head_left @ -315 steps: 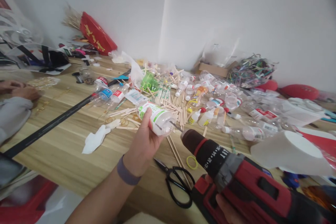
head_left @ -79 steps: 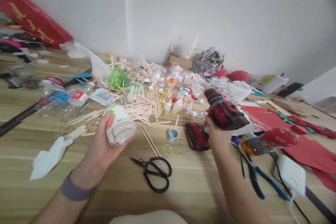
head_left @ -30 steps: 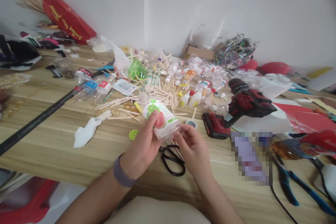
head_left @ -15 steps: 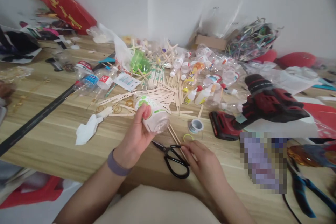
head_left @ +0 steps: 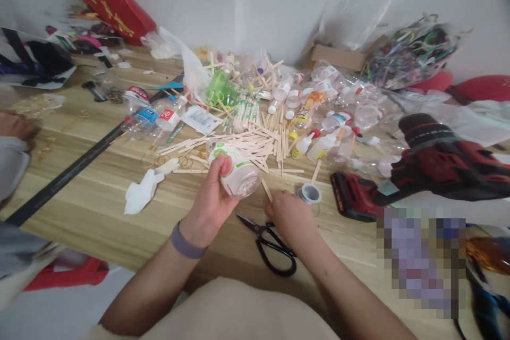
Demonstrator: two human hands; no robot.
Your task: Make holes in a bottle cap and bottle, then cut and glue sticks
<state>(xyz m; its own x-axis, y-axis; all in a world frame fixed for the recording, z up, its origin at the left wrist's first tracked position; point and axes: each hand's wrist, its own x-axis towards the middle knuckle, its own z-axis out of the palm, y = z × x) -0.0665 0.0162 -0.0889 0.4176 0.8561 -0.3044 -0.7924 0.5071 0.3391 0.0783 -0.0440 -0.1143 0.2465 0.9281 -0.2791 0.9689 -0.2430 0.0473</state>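
My left hand [head_left: 217,191] is wrapped round a clear plastic bottle [head_left: 243,178] with a white and green label, held tilted above the table. The thumb presses on the label, and the bottle's base faces toward me and to the right. Curled knuckles-up over the tabletop, my right hand [head_left: 292,220] is closed on a thin wooden stick [head_left: 266,190], whose end sticks out past the fingers; the fingertips are hidden. Black-handled scissors [head_left: 273,247] lie beside and partly under that hand. A small grey spool [head_left: 311,193] stands just beyond it.
Flat wooden sticks [head_left: 255,143] are piled ahead, with several plastic bottles [head_left: 332,90] behind. A red and black power drill [head_left: 434,164] lies on the right. White crumpled tissue [head_left: 141,191] and a long black bar [head_left: 67,172] are leftward. Another person's hand [head_left: 16,126] rests at the left edge.
My right hand has moved forward and slightly left, from the scissor handles to the stick's upper part, and turned knuckles-up. My left hand still holds the bottle. The view has shifted slightly.
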